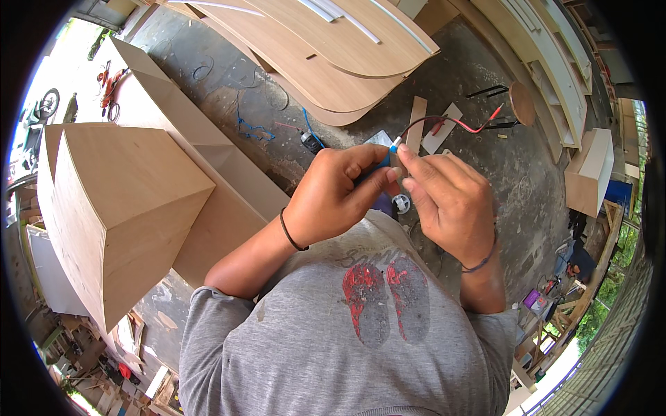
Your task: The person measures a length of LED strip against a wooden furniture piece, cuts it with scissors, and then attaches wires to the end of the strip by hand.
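My two hands meet in front of my chest. My left hand [343, 182] is closed, its thumb and bent fingers gripping a blue piece [383, 162] that is mostly hidden. My right hand [452, 195] is bent in close beside it. Its index fingertip touches the small blue-and-white end [396, 143], while its thumb tip sits lower; what it pinches is hidden. From that end a thin cable [444, 118] curves out to the right, dark at first, then red, up to a pointed red tip [496, 111]. A clear round plastic part [401, 203] shows just below the hands.
Large plywood boxes [139, 180] stand close on my left. Ahead lies a curved wood-panelled piece [333, 55] with white strips on it. A round-topped stool [522, 104], loose boards [416, 114], a black device [311, 143] and blue cord [253, 130] are on the stained floor.
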`<state>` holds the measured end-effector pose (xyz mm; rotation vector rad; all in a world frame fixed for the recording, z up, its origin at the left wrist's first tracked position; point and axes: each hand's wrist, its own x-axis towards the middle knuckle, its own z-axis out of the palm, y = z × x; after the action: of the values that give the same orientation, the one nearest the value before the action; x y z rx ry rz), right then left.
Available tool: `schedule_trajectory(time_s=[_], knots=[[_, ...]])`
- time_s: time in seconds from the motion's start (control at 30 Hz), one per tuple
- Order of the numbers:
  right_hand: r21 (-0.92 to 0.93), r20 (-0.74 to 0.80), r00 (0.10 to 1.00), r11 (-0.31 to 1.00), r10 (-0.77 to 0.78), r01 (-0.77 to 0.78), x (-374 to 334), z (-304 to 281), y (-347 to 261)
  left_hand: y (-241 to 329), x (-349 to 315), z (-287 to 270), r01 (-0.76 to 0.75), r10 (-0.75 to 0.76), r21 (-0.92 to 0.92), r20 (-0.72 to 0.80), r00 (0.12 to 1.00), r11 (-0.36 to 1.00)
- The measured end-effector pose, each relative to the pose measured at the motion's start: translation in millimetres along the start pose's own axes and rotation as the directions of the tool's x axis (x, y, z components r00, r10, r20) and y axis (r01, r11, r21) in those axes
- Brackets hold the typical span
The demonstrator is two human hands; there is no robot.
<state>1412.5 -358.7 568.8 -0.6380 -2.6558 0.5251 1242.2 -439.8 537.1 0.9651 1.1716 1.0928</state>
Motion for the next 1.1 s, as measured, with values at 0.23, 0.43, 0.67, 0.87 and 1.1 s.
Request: schedule_trajectory(time_s=[0.23, 0.43, 0.67, 0.87, 1.1], knots=[[0.012, -0.033, 0.999, 1.0, -0.002, 0.002, -0.3, 5.6, 2.2, -5.4, 1.9, -0.8, -0.076, 0.077, 0.02, -0.069, 0.995, 0.997], [0.009, -0.048, 0.999, 1.0, 0.002, -0.001, -0.9, 7.4, 1.3, -2.7, 0.4, -1.3, -0.037, 0.038, 0.034, -0.031, 0.999, 0.999], [0.068, -0.081, 0.997, 0.998, 0.021, -0.016, -0.5, 11.1, 1.1, -4.3, -1.0, 0.8, -0.026, 0.024, -0.029, -0.048, 0.999, 0.999], [0.351, -0.049, 0.99, 0.93, 0.136, -0.111, -0.9, 10.9, 3.4, 2.2, -1.4, 0.5, -0.011, 0.009, -0.201, -0.014, 1.0, 0.98], [0.444, 0.0, 0.979, 0.877, 0.205, -0.184, 1.1, 1.7, -2.2, 1.4, -0.9, -6.5, 0.063, -0.057, -0.27, 0.031, 0.998, 0.961]])
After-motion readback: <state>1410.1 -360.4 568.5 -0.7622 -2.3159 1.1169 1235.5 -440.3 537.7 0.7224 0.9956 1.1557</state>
